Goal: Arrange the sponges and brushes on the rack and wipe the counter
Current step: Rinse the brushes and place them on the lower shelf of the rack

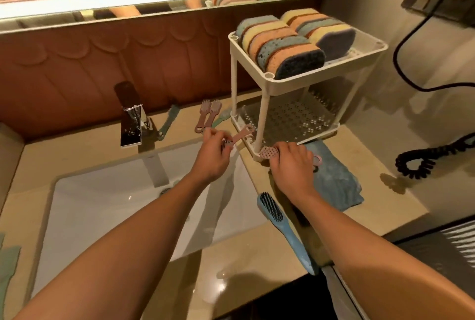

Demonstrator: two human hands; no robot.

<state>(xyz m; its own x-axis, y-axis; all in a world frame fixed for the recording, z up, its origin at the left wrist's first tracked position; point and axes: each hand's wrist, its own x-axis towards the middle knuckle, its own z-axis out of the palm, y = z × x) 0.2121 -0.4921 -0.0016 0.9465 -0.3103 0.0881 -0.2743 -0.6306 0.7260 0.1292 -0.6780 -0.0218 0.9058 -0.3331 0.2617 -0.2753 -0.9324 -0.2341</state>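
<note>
A white two-tier rack (272, 78) stands on the counter right of the sink. Its top tray holds two rows of several coloured sponges (282, 44); the perforated lower tray (295, 120) is bare. My left hand (213, 157) pinches a small pink brush (240, 137) by its handle, its head at the rack's front left corner. My right hand (290, 165) grips a pink brush (268, 152) with a dotted head, just in front of the rack. A blue brush (280, 224) lies on the counter below my right wrist. Two pink brushes (207, 115) and a green one (169, 120) lie behind the sink.
A blue cloth (339, 186) lies under my right hand. The white sink (123, 211) and chrome tap (132, 119) fill the left. A black coiled cord (424, 160) lies on the counter at the right. A lit mirror runs along the wall.
</note>
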